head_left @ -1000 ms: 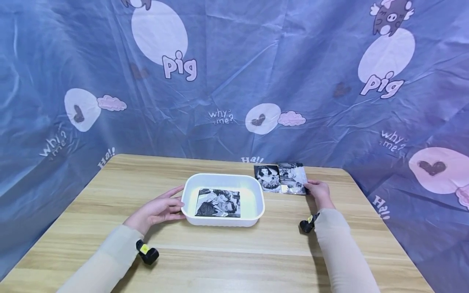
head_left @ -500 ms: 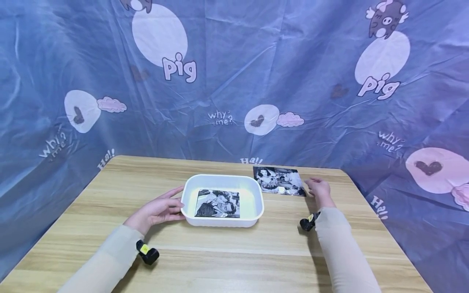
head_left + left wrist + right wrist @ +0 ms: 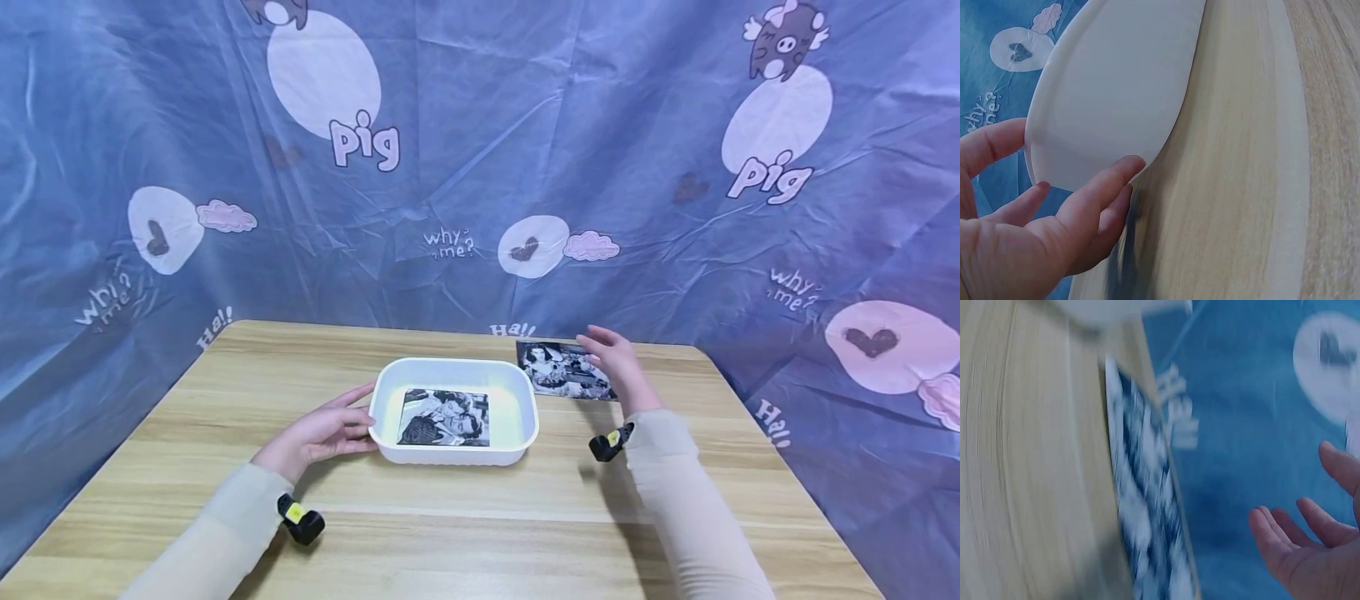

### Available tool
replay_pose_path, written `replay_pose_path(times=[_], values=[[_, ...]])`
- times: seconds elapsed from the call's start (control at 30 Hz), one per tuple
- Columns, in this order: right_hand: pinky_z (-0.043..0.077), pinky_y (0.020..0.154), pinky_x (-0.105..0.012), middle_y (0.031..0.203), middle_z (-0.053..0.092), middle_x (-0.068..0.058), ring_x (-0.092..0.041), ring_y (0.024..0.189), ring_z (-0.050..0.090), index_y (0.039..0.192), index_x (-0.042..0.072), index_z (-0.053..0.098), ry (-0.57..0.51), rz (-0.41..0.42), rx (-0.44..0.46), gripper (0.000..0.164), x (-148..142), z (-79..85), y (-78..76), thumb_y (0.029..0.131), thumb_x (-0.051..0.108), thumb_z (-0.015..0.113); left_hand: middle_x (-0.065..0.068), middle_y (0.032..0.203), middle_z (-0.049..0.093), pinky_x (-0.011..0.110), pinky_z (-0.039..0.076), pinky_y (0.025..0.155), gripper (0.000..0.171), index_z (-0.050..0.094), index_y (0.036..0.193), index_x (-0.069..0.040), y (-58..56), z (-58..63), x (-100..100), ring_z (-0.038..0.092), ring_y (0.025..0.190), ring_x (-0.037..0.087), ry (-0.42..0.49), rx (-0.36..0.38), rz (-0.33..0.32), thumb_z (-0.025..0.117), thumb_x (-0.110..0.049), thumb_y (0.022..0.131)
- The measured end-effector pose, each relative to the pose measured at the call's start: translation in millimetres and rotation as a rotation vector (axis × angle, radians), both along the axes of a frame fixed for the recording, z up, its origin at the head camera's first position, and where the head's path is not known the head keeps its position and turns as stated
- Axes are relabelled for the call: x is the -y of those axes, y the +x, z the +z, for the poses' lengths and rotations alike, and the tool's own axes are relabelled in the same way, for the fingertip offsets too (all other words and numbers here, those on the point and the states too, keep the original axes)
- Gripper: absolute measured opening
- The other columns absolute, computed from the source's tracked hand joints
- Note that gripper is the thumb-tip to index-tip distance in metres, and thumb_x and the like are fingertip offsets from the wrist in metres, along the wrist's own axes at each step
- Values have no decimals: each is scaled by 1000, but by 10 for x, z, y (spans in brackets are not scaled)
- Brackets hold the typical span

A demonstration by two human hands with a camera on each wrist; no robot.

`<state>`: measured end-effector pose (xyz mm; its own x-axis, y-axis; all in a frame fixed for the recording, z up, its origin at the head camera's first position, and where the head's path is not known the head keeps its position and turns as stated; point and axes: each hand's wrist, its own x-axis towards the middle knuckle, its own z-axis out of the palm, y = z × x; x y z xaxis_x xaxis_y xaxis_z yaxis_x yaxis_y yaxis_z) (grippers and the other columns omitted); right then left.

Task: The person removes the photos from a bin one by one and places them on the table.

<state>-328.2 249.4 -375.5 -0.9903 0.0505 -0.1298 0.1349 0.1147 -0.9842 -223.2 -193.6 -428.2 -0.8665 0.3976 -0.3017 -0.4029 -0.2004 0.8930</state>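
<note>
My left hand (image 3: 322, 432) holds the left end of a white plastic tub (image 3: 456, 457), with fingers at the rim and against the outer wall (image 3: 1110, 106). Inside the tub, a black-and-white photo (image 3: 444, 417) lies flat. Behind the tub's right end, at the table's back, lie black-and-white photos (image 3: 551, 371), close together or overlapping; I cannot tell how many. Above their right part, my right hand (image 3: 617, 358) is raised with loosely bent fingers and nothing in them. It partly covers the photos in the head view. The right wrist view shows it apart from the photos (image 3: 1147, 487).
A wooden table (image 3: 465, 533) bears everything. A blue printed cloth (image 3: 465, 167) hangs right behind its back edge and along the sides. Each wrist carries a small black camera, such as the right one (image 3: 609, 443).
The right photo slid left against its neighbour, then my right hand let go and rose leftward over the photos. My left hand and the tub have stayed in place.
</note>
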Motion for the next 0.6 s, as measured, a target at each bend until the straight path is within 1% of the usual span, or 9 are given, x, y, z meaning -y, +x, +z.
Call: replay_pose_path(times=[0.1,0.2,0.3,0.37,0.43,0.53,0.6], values=[[35,115,-44,154,31,-23,-36,138,37,150,1,29,39,70,-33,63,219,46,24,96,14,57,27,146,32,48,51,100,84,1,156,-12,-2,1,-2,65,102,21,2,-6,-6,50,5,90],[38,113,-44,151,36,-23,-37,134,42,149,2,33,78,151,-64,61,427,76,74,95,14,60,20,134,46,47,51,99,84,2,156,-13,-15,7,-17,65,101,21,8,-13,-14,52,4,91],[41,111,-43,148,41,-22,-36,131,45,146,1,39,154,230,-110,59,629,67,135,93,13,62,17,129,50,47,51,100,84,3,156,-13,-30,7,-34,66,101,21,14,-14,-18,52,4,91],[42,110,-44,145,44,-22,-35,128,47,144,1,42,196,294,-146,58,764,36,171,91,13,65,20,132,46,48,50,100,83,3,156,-13,-32,2,-40,65,102,22,16,-9,-11,51,5,90],[43,109,-44,142,49,-20,-33,126,50,142,3,45,262,356,-165,59,896,-15,204,89,17,68,26,139,39,49,49,101,83,3,156,-13,-23,-3,-38,65,103,23,12,-6,-6,51,5,90],[44,108,-45,140,52,-16,-32,124,53,140,6,48,342,462,-161,62,1079,-104,253,86,23,72,32,147,27,49,49,101,84,3,156,-13,-4,-9,-22,64,105,24,6,-2,8,51,5,90],[44,108,-46,140,53,-13,-32,124,53,140,7,49,389,525,-151,63,1180,-173,273,85,25,73,33,150,21,49,49,102,84,3,156,-12,7,-9,-6,64,107,24,-2,-4,11,51,5,90]])
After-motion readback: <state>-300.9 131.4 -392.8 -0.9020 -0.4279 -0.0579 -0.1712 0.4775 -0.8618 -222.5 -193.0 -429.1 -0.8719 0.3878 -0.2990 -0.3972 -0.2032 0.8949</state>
